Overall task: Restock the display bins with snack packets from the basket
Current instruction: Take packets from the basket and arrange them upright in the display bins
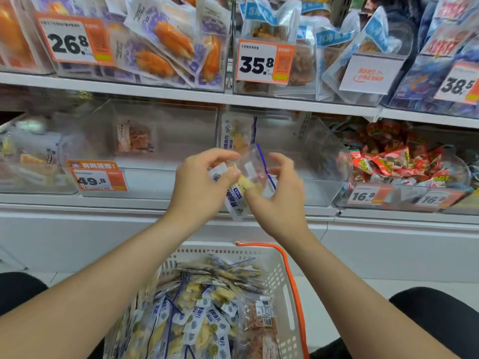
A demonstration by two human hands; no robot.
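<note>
Two hands hold snack packets between a basket and a shelf of display bins.
Nearest, a white basket (281,278) is heaped with packets (197,312). Above it, the left hand (204,182) pinches the held snack packets (236,200); the right hand (280,195) rests its thumb against them, fingers curved apart, grip unclear. Behind stands a clear display bin (290,141) with one upright packet (234,133).
</note>
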